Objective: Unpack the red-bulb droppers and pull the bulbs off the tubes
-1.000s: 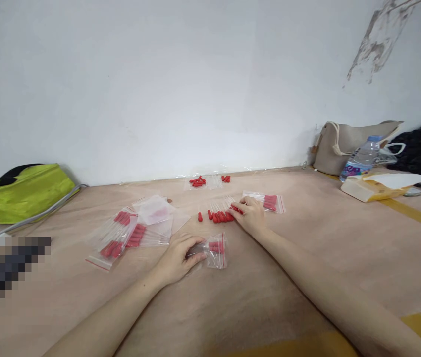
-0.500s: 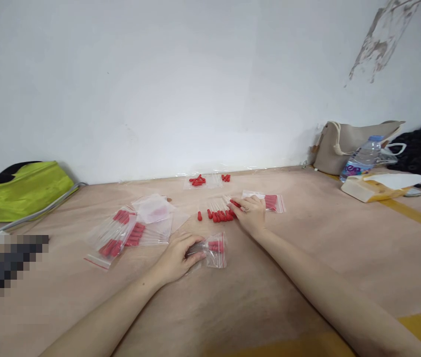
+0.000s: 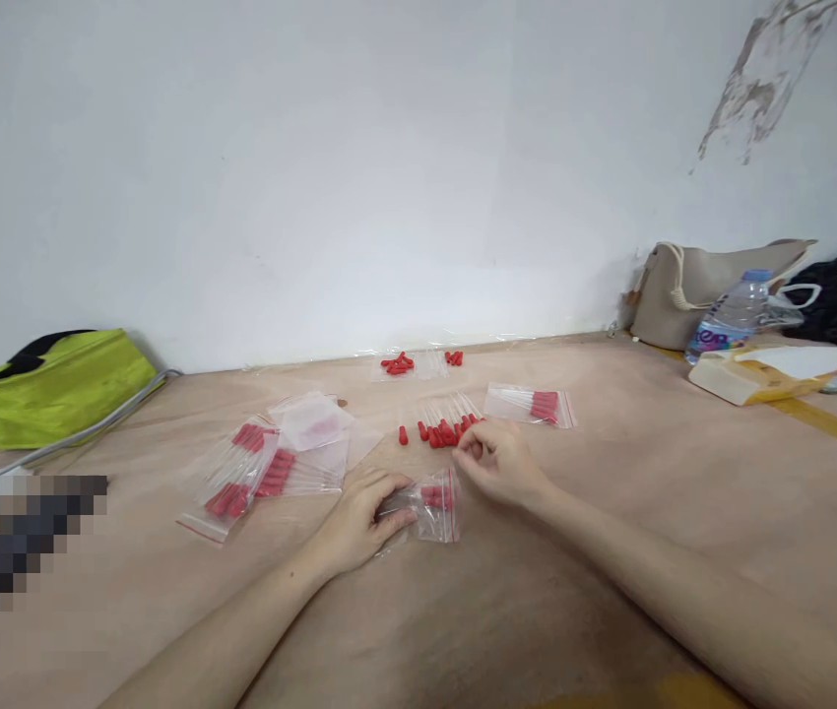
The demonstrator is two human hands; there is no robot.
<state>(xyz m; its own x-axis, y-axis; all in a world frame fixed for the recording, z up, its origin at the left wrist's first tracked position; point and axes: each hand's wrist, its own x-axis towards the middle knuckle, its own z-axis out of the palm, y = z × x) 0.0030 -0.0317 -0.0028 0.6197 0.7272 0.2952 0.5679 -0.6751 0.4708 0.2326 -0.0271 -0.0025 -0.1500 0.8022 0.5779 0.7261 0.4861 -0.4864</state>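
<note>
My left hand (image 3: 365, 522) curls its thumb and fingers around a small clear zip bag (image 3: 440, 532) with red-bulbed droppers inside. My right hand (image 3: 503, 465) is bent with its fingertips drawn together, just in front of a loose row of droppers (image 3: 448, 431). These have red rubber bulbs towards me and clear tubes pointing away. Anything pinched in the right fingertips is too small or hidden to see. A lone red bulb (image 3: 403, 435) stands left of the row. Behind my right hand lies a flat zip bag of droppers (image 3: 529, 402).
Filled zip bags (image 3: 241, 473) overlap on the left, beside empty bags (image 3: 311, 418). Red bulbs (image 3: 398, 364) lie on a bag by the wall. A lime-green bag (image 3: 64, 389) sits at far left. At right are a water bottle (image 3: 730, 313), tissue pack (image 3: 729, 379) and handbag (image 3: 674, 286).
My right hand has drawn back towards me from the dropper row, uncovering the flat bag behind it. My left hand stays on its zip bag. The view has shifted slightly.
</note>
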